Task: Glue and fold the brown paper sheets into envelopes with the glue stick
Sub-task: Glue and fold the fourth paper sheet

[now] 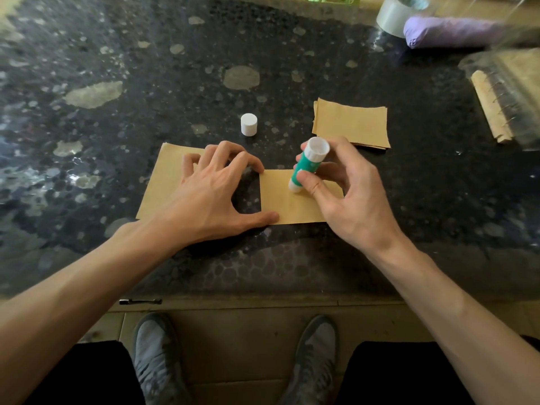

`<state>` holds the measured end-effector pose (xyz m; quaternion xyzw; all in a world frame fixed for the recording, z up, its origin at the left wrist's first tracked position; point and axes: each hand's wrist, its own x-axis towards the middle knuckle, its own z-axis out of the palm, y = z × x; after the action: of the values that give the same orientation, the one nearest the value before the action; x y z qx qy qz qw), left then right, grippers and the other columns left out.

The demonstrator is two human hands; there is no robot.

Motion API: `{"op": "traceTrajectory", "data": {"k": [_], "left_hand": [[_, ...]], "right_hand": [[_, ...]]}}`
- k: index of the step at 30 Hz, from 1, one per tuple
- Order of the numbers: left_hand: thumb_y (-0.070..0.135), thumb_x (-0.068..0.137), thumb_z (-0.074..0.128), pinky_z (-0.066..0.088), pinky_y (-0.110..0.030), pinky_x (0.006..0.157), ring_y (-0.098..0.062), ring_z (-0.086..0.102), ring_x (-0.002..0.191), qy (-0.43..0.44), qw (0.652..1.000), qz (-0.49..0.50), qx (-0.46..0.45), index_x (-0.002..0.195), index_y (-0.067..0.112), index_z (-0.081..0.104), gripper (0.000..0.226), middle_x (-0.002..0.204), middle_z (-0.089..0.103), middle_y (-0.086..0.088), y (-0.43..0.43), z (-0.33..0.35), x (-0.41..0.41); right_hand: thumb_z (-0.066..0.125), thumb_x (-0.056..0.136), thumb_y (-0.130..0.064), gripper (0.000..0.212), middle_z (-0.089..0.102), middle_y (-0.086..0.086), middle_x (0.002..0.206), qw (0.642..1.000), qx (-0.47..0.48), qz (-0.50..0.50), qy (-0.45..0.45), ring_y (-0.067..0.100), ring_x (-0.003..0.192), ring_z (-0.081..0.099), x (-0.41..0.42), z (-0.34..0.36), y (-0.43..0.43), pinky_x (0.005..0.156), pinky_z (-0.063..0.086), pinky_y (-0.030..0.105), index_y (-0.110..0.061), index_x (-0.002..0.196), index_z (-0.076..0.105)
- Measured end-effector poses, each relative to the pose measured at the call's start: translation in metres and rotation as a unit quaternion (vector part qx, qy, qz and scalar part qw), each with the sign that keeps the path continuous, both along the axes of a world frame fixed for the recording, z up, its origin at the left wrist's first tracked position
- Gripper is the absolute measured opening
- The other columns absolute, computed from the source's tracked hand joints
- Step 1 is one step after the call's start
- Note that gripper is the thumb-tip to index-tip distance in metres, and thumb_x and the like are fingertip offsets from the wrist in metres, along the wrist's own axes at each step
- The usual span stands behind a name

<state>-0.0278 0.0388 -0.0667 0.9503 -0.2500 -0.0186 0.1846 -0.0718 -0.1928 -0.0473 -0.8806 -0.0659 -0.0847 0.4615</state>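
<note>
Domestic or informal craft setting indicated: dark speckled table [146, 68], with tape roll [393, 16], purple bundle [450, 32] and spiral notebook [493, 109] scattered on it.
</note>
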Motion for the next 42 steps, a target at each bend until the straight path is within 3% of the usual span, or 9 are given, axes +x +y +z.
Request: {"op": "traceTrajectory", "data": {"k": [3, 6, 9, 12, 17, 23, 31, 37, 42], "left_hand": [[0.095, 0.066, 0.047, 0.019, -0.035, 0.104, -0.012, 0.034, 0.131, 0.005, 1.0, -0.003, -0.001, 0.129, 0.042, 0.046, 0.082, 0.134, 0.038, 0.012, 0.0, 0.0, 0.0], [0.095, 0.066, 0.047, 0.018, -0.035, 0.103, -0.011, 0.034, 0.13, 0.005, 1.0, -0.003, -0.001, 0.129, 0.041, 0.046, 0.083, 0.133, 0.038, 0.012, 0.0, 0.0, 0.001], [0.094, 0.065, 0.047, 0.017, -0.033, 0.102, -0.011, 0.034, 0.129, 0.004, 1.0, -0.002, 0.001, 0.129, 0.041, 0.047, 0.083, 0.133, 0.038, 0.012, 0.0, 0.001, 0.0], [0.095, 0.066, 0.047, 0.017, -0.033, 0.102, -0.011, 0.034, 0.129, 0.001, 1.0, -0.001, 0.005, 0.129, 0.041, 0.047, 0.083, 0.133, 0.038, 0.012, 0.0, 0.001, 0.0], [0.095, 0.066, 0.048, 0.017, -0.033, 0.102, -0.011, 0.033, 0.13, 0.002, 1.0, -0.002, 0.007, 0.13, 0.042, 0.047, 0.083, 0.134, 0.038, 0.012, 0.0, 0.0, 0.001], [0.095, 0.065, 0.048, 0.017, -0.033, 0.103, -0.011, 0.034, 0.128, 0.004, 1.0, -0.001, 0.003, 0.13, 0.041, 0.047, 0.084, 0.133, 0.038, 0.012, -0.001, 0.002, 0.0], [0.096, 0.065, 0.046, 0.017, -0.034, 0.104, -0.012, 0.032, 0.133, 0.01, 1.0, -0.001, 0.008, 0.131, 0.043, 0.045, 0.085, 0.135, 0.037, 0.012, 0.0, 0.001, 0.001], [0.094, 0.066, 0.046, 0.017, -0.033, 0.103, -0.012, 0.033, 0.131, 0.006, 1.0, 0.0, 0.006, 0.131, 0.041, 0.046, 0.084, 0.134, 0.038, 0.012, 0.0, 0.001, 0.0], [0.095, 0.065, 0.045, 0.017, -0.034, 0.104, -0.012, 0.032, 0.132, 0.011, 1.0, -0.003, 0.01, 0.131, 0.041, 0.046, 0.086, 0.135, 0.038, 0.011, 0.0, 0.002, 0.0]], "right_hand": [[0.075, 0.095, -0.039, 0.036, 0.061, -0.029, 0.116, 1.0, -0.023, -0.004, -0.002, -0.012, 0.111, 0.062, 0.002, 0.0, 0.005, 0.092, 0.051, 0.01, -0.031, 0.125, 0.057], [0.078, 0.088, -0.045, 0.041, 0.058, -0.036, 0.108, 0.999, -0.042, -0.018, -0.016, -0.02, 0.103, 0.059, 0.005, 0.0, 0.006, 0.086, 0.046, 0.002, -0.032, 0.123, 0.06], [0.075, 0.091, -0.043, 0.037, 0.064, -0.03, 0.11, 0.998, -0.062, -0.01, -0.001, -0.017, 0.104, 0.061, 0.01, 0.001, 0.005, 0.092, 0.049, 0.007, -0.03, 0.124, 0.064], [0.073, 0.096, -0.029, 0.032, 0.07, -0.021, 0.116, 0.998, -0.063, 0.019, 0.024, -0.006, 0.114, 0.064, 0.012, 0.004, 0.0, 0.103, 0.054, 0.026, -0.031, 0.126, 0.064], [0.071, 0.098, -0.026, 0.029, 0.07, -0.02, 0.118, 0.995, -0.085, 0.04, 0.036, -0.001, 0.118, 0.064, 0.009, 0.006, -0.004, 0.105, 0.054, 0.032, -0.036, 0.124, 0.061], [0.071, 0.093, -0.051, 0.039, 0.061, -0.025, 0.11, 0.991, -0.136, 0.0, -0.002, -0.021, 0.1, 0.056, 0.002, 0.005, -0.007, 0.087, 0.045, 0.004, -0.029, 0.124, 0.061], [0.071, 0.095, -0.043, 0.038, 0.065, -0.014, 0.121, 0.989, -0.148, -0.018, -0.009, -0.001, 0.111, 0.058, -0.007, 0.008, -0.01, 0.094, 0.045, 0.009, -0.023, 0.127, 0.062], [0.072, 0.096, -0.038, 0.038, 0.064, -0.015, 0.115, 0.99, -0.139, -0.032, -0.001, -0.008, 0.106, 0.052, -0.009, 0.009, -0.018, 0.084, 0.039, -0.003, -0.019, 0.128, 0.063], [0.071, 0.095, -0.041, 0.046, 0.06, -0.018, 0.119, 0.99, -0.137, -0.039, 0.011, -0.01, 0.103, 0.055, -0.008, 0.007, -0.024, 0.086, 0.041, -0.002, -0.021, 0.135, 0.058]]}}
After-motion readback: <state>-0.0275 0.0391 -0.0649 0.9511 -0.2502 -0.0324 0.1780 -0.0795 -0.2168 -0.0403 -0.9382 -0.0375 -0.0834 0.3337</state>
